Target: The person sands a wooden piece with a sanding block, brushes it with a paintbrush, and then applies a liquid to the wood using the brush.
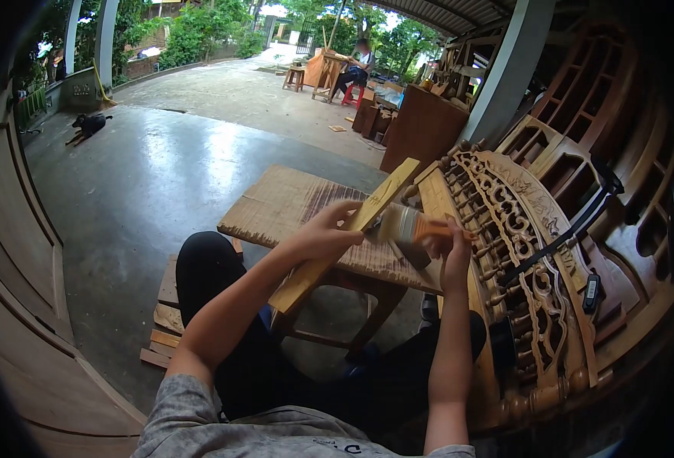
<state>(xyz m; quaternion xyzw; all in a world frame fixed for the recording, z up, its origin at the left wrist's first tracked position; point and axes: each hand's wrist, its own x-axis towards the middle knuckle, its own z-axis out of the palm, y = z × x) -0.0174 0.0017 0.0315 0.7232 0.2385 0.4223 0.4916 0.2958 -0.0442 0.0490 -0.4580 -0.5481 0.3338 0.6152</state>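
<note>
**Left hand** [329, 231]: clasped about the middle of a long, pale wooden slat [386, 192], fingers on top, thumb beneath.

**Right hand** [450, 256]: closed round the orange handle of a flat paintbrush [404, 225] with a metal ferrule. Its bristles appear to meet the slat just beyond the left fingers, though blur leaves the contact uncertain.

**Slat, position:** held in the air, slanting from the person's lap up and away to the right, above a low wooden table [276, 202] with a worn, ragged-edged board top.

**Slat, handling (judged):** light and stiff, thin enough for one hand to carry. It is long, so it levers about the grip. It steadies best held near mid-length, as here, or with the lower end braced on the knee. The edges look sawn and square. Any coated face would be slick and is better left untouched.

**Surroundings:**
- carved brown wooden panel [520, 229] with pierced scrollwork and turned spindles, just right of the right hand
- glossy concrete floor [161, 175]
- black dog [88, 124] lying far left
- a seated person [358, 65] at a bench, well apart, at the back
</note>
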